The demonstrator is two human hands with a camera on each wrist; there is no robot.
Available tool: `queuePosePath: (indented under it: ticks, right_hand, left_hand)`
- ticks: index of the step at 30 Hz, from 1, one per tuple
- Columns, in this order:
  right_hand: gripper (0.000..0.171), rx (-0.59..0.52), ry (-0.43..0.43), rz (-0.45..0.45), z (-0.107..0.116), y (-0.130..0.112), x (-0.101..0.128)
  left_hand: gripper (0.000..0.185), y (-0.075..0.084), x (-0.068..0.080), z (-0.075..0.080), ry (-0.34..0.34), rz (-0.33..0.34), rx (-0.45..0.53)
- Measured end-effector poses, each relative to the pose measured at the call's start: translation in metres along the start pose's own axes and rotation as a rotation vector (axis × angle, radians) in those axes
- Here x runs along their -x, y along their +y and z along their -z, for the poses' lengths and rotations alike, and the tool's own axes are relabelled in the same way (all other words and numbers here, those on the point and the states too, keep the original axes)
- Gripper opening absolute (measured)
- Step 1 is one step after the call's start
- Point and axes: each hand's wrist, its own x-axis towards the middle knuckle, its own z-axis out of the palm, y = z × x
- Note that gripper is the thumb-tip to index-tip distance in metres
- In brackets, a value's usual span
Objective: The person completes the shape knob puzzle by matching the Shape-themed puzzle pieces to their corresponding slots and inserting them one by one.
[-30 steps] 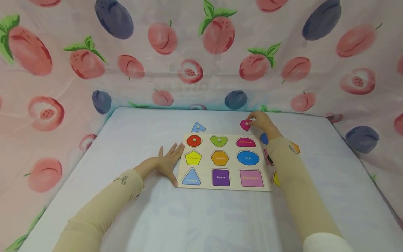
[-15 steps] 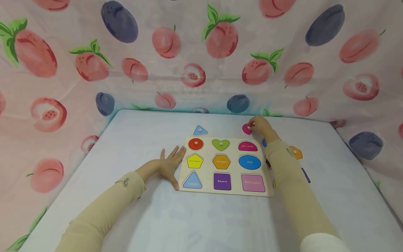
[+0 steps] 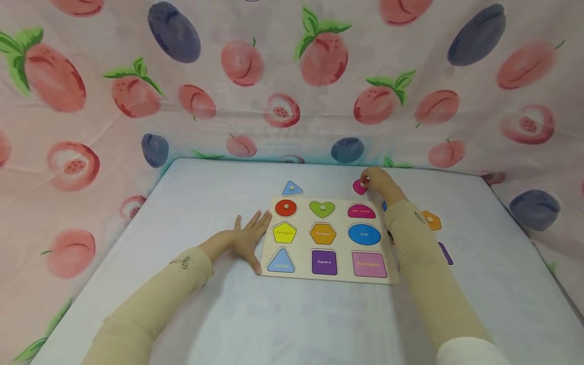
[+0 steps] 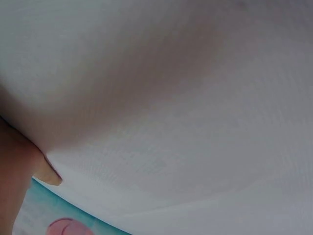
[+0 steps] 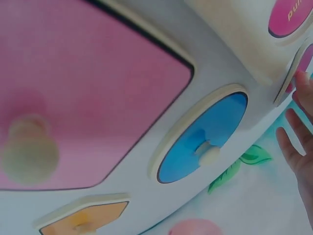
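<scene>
The left hand [image 3: 246, 237] lies flat on the pale blue table [image 3: 228, 314], fingers straight and spread, holding nothing; its fingertips touch the left edge of the wooden puzzle board [image 3: 326, 276], level with the yellow pentagon slot [image 3: 284, 232] and the blue triangle slot [image 3: 280, 261]. In the left wrist view only a fingertip [image 4: 49, 175] and the pale surface show. On the board beyond that hand, a red circle piece [image 3: 286, 208] and a green heart piece [image 3: 322, 208] sit seated with their knobs up. Farther off, the right hand [image 3: 378, 183] reaches past the board's far right corner and pinches the white knob of the magenta half-round piece [image 3: 358, 187], which is just beyond the board, behind the matching half-round slot [image 3: 361, 211]; whether it is lifted off the table I cannot tell. Beside the right forearm, on the side away from the board, lie loose pieces: an orange hexagon piece [image 3: 431, 221] and a purple piece [image 3: 445, 253], partly hidden by the sleeve. The right wrist view shows a blue oval piece [image 5: 203, 138] and a pink piece [image 5: 88, 93] under the wrist, knobs up. To the left of the gripping hand, a blue triangle piece [image 3: 292, 189] lies behind the board.
</scene>
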Motion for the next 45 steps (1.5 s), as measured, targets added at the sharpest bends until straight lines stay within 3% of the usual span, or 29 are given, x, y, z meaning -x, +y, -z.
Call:
queuePosePath:
  ticks: [15, 39, 45]
  right_hand:
    - [0.019, 0.062, 0.026, -0.016, 0.0, 0.008, 0.009]
    - [0.015, -0.12, 0.091, -0.007, 0.008, 0.004, 0.021]
    - [0.016, -0.065, 0.105, 0.009, 0.008, 0.002, 0.026]
  left_hand:
    - [0.142, 0.003, -0.002, 0.0, -0.002, 0.005, -0.015]
    - [0.141, 0.005, -0.001, 0.003, 0.006, -0.002, 0.015]
    - [0.141, 0.005, -0.003, 0.003, 0.024, -0.016, 0.03]
